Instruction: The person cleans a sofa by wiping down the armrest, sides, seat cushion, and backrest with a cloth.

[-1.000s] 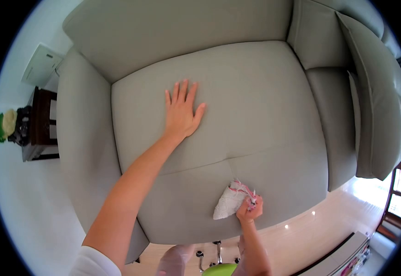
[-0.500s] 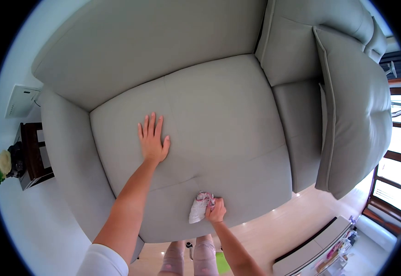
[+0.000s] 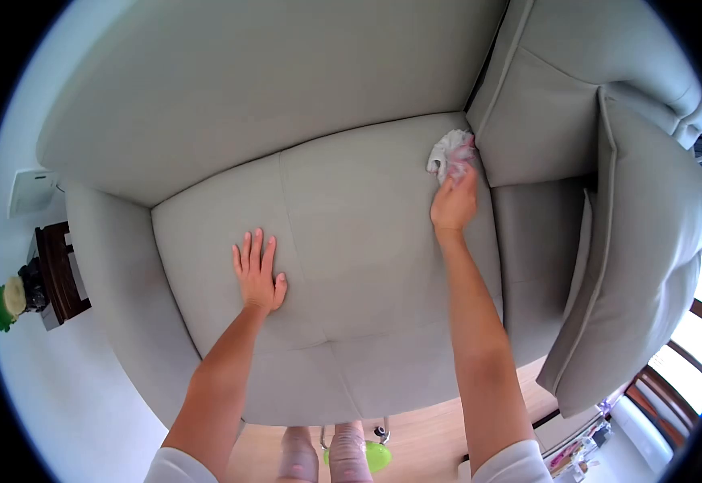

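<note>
A wide grey sofa seat (image 3: 367,233) fills the middle of the head view. My left hand (image 3: 257,272) lies flat on it left of centre, fingers spread and holding nothing. Toward the seat's back right corner, my right hand (image 3: 455,200) is closed on a crumpled white and pink cloth (image 3: 450,153). The cloth rests against the seat close to the backrest (image 3: 286,80), slightly blurred by motion.
At the right, a grey cushion (image 3: 636,249) leans beside a second seat section (image 3: 540,233). The sofa arm (image 3: 117,274) borders the left side. A dark wooden piece of furniture (image 3: 63,278) stands beyond it. Below are my legs and a green round object (image 3: 376,457).
My right hand has carried the cloth from the seat's front edge to its back right corner. My left hand stays flat on the seat, and the camera view has shifted a little.
</note>
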### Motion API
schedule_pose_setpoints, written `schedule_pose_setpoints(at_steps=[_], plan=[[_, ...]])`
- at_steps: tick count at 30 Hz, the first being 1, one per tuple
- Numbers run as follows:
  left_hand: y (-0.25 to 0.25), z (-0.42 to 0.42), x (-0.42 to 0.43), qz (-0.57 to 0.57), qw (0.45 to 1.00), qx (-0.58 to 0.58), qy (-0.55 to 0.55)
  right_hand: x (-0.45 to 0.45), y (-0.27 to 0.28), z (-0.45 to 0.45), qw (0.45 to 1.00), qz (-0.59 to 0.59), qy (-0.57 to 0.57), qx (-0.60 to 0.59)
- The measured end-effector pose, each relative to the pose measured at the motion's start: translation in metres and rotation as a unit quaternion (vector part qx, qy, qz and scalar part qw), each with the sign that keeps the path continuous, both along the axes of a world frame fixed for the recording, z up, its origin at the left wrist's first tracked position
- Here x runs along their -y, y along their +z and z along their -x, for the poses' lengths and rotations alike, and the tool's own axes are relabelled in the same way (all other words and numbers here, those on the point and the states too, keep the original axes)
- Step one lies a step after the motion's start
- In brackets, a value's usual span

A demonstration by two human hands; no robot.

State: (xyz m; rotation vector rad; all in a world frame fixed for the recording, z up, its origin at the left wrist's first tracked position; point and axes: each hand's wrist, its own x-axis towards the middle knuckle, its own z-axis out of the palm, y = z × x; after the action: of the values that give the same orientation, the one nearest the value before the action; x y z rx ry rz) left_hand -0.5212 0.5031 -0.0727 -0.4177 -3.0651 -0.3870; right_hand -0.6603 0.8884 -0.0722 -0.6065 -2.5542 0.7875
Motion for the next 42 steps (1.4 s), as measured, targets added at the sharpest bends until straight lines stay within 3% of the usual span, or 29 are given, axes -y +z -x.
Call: schedule_pose_setpoints(at_steps=[3, 9, 15, 21, 24, 27, 30, 34, 38, 42], plan=[[-0.009, -0.002, 0.002, 0.001, 1.000, -0.012, 0.003, 0.001, -0.029, -0.005, 1.000, -0.012, -0.017, 0.012], [0.000, 0.002, 0.004, 0.030, 1.000, 0.008, -0.005, 0.000, -0.033, 0.001, 1.000, -0.009, -0.003, -0.002], [0.018, 0.005, 0.002, 0.105, 0.991, 0.073, -0.029, 0.000, -0.044, 0.000, 1.000, -0.010, 0.024, -0.009], [0.039, 0.017, -0.015, 0.249, 0.956, 0.145, -0.064, -0.005, -0.054, -0.006, 0.998, 0.017, 0.057, -0.001], [0.060, 0.059, -0.029, 0.249, 0.927, 0.250, -0.124, -0.006, -0.058, -0.004, 0.998, 0.007, 0.060, -0.006], [0.051, 0.142, -0.040, 0.060, 0.961, 0.160, -0.217, -0.007, -0.072, -0.006, 0.998, -0.024, 0.047, -0.031], [0.015, 0.216, -0.082, -0.020, 0.952, 0.110, -0.285, -0.005, -0.080, -0.014, 0.999, 0.006, 0.051, 0.014], [-0.028, 0.230, -0.087, -0.073, 0.945, 0.100, -0.304, -0.010, -0.082, -0.018, 0.996, 0.028, 0.048, 0.063], [-0.034, 0.235, -0.083, -0.100, 0.944, 0.084, -0.302, -0.004, -0.076, -0.020, 0.997, 0.034, 0.044, 0.049], [-0.038, 0.231, -0.081, -0.096, 0.944, 0.081, -0.306, 0.003, -0.066, -0.025, 0.994, -0.002, 0.011, 0.107]])
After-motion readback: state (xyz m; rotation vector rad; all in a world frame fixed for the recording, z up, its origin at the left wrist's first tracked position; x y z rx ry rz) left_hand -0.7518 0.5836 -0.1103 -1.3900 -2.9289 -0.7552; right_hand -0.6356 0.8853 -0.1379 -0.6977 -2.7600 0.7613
